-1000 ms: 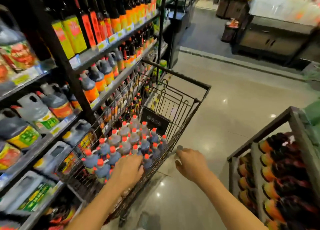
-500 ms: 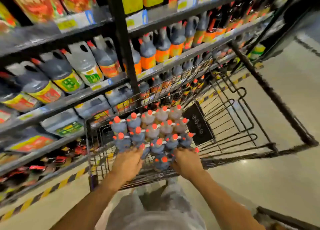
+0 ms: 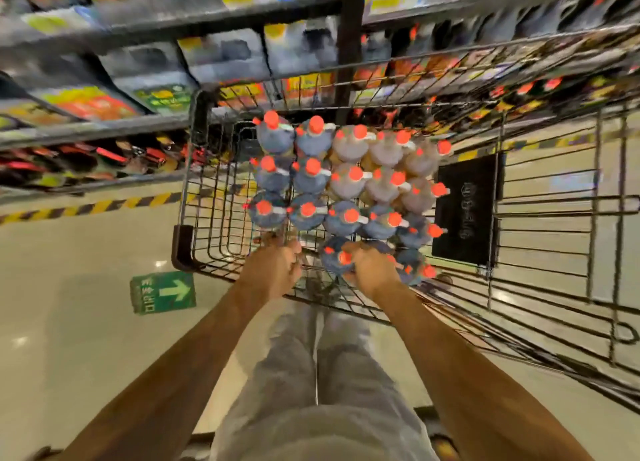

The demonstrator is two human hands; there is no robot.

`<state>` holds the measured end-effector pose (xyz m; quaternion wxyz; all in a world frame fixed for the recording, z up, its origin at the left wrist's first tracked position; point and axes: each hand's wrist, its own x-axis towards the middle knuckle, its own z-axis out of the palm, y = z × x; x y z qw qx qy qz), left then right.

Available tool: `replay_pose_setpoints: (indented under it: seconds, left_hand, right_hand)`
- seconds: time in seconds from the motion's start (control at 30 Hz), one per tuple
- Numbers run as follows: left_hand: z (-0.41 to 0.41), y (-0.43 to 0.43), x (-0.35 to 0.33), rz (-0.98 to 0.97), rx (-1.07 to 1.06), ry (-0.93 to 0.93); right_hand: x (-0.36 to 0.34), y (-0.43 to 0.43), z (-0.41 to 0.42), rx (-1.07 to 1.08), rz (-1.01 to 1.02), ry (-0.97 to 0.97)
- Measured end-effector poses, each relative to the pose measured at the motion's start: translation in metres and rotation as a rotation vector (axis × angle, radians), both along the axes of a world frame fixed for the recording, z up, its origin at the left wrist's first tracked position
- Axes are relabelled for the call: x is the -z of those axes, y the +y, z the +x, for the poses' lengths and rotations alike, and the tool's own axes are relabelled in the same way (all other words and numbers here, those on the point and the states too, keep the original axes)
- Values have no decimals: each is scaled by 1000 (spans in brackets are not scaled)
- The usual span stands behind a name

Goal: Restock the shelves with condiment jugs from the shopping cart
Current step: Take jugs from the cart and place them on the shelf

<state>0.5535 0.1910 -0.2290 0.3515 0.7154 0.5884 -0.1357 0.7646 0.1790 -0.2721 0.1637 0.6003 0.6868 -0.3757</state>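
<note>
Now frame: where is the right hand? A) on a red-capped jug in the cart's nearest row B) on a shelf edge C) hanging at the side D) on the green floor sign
A: the right hand curls over a red-capped jug in the nearest row inside the cart.

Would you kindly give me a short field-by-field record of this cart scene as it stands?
cart: black wire shopping cart, parked against the shelving
load: red-capped plastic jugs, grey and tan, upright in tight rows
left hand: at the near edge of the load, fingers curled; grasp unclear
right hand: grips the nearest dark jug
shelving: stocked metal shelves behind the cart, blurred
floor: green arrow sign left of the cart
</note>
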Motion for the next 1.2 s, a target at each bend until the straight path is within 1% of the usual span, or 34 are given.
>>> replay_pose_setpoints:
  seconds: [0.13,0.27,0.47,0.53,0.63,0.7,0.8,0.93,1.0,1.13,1.2]
  left_hand:
    - [-3,-6,23,-25,-87,-4]
    - [0,-8,30,-53,-129,-42]
    - [-4,-6,39,-159,-245,-144]
    - [-4,-5,38,-191,-255,-170]
    - [-4,-3,34,-261,-298,-236]
    - [-3,-1,29,-320,-366,-335]
    - [-1,4,22,-373,-423,-493]
    - [7,14,16,-452,-482,-649]
    - [11,20,14,-453,-522,-700]
    - [18,25,8,-384,-570,-703]
    - [21,26,7,-334,-606,-673]
  right_hand:
    - [23,4,-2,17,-23,27]
    - [32,7,-4,-3,-5,-4]
    - [21,7,2,-34,147,23]
    - [12,9,4,40,191,126]
    - [-8,19,14,242,172,382]
    - [-21,31,23,374,143,561]
    - [-41,53,30,538,82,721]
    - [-57,76,29,570,25,808]
    - [-61,81,28,600,20,832]
    - [-58,77,26,717,-29,872]
    - [-58,74,23,772,0,887]
